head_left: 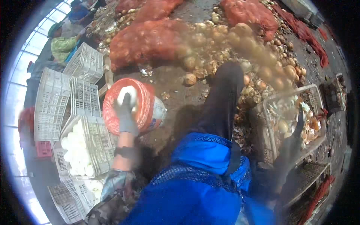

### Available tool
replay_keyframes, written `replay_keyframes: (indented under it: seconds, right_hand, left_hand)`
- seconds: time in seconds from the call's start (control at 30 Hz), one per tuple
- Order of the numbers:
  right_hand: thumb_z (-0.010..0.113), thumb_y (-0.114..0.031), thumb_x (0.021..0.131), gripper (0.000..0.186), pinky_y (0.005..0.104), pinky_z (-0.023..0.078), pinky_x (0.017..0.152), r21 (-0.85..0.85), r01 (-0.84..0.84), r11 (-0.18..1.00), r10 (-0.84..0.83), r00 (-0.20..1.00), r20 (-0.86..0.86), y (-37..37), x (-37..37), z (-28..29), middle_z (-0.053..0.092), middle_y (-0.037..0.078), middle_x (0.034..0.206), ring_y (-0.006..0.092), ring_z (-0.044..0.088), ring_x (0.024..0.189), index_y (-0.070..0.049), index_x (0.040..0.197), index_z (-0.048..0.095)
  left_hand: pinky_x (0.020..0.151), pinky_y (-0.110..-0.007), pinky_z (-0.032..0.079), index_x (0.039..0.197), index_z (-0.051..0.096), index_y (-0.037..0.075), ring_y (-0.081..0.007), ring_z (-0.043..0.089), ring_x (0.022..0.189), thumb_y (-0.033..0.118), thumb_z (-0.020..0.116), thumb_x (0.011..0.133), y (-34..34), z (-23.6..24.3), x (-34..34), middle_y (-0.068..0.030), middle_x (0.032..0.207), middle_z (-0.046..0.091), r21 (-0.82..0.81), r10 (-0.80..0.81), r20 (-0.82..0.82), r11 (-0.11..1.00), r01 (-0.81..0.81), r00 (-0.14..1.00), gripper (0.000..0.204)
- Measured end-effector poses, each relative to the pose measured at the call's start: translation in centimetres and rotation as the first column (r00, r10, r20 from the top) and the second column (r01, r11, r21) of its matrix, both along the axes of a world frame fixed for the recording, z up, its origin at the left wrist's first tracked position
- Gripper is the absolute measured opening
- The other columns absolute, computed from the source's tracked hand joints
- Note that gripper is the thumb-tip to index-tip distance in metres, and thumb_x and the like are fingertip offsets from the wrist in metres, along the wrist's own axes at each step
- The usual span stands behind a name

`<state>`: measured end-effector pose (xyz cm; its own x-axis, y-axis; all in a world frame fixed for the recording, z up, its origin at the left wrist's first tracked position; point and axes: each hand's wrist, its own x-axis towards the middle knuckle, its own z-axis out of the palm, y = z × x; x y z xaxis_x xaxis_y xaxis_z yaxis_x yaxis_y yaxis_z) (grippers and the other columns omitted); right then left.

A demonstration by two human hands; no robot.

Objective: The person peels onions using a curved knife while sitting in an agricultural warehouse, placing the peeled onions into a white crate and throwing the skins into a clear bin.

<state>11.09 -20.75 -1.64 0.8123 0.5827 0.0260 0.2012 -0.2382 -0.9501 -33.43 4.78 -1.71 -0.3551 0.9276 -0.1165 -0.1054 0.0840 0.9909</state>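
Observation:
My left hand (126, 112), in a grey glove, grips a white peeled onion (123, 91) above a bucket (159, 116) topped with red-orange mesh. My right hand (290, 137) is dark and blurred at the plastic crate (315, 93) of onion skins and scraps (311, 129) on the right. Its fingers and anything in them cannot be made out.
Left are stacked crates (54, 93), some holding white onions (77, 150); a co-worker (62, 48) is behind them. Red mesh sacks (138, 45) and loose unpeeled onions (189, 78) lie ahead. My booted leg (213, 105) and blue apron (182, 198) occupy the middle.

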Motion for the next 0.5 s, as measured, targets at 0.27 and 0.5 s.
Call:
replay_keyframes:
  seconds: [0.27,0.5]
  right_hand:
    - [0.060,-0.015,0.085,0.053,0.0212,0.043,0.061,0.041,0.279,0.959,-0.280,0.960,0.025,-1.1,0.0,0.9,0.054,0.004,0.089,0.0088,0.051,0.071,-0.001,0.131,0.039]
    - [0.057,-0.007,0.080,0.038,0.0228,0.044,0.063,0.491,0.599,0.632,-0.255,0.759,-0.599,-9.3,1.5,3.8,0.050,0.002,0.087,0.0131,0.049,0.072,-0.005,0.117,0.049]
  left_hand:
    - [0.099,-0.032,0.038,0.134,0.035,-0.001,-0.0244,0.044,0.118,0.019,0.066,0.083,0.2,5.0,9.3,-0.0165,0.126,0.045,0.242,0.028,-0.730,0.945,0.220,0.683,0.063]
    - [0.104,-0.033,0.030,0.137,0.032,0.003,-0.0214,0.040,0.122,0.016,0.065,0.079,-6.4,8.6,34.8,-0.0154,0.135,0.039,0.068,-0.936,-0.280,0.202,0.977,0.213,0.069]
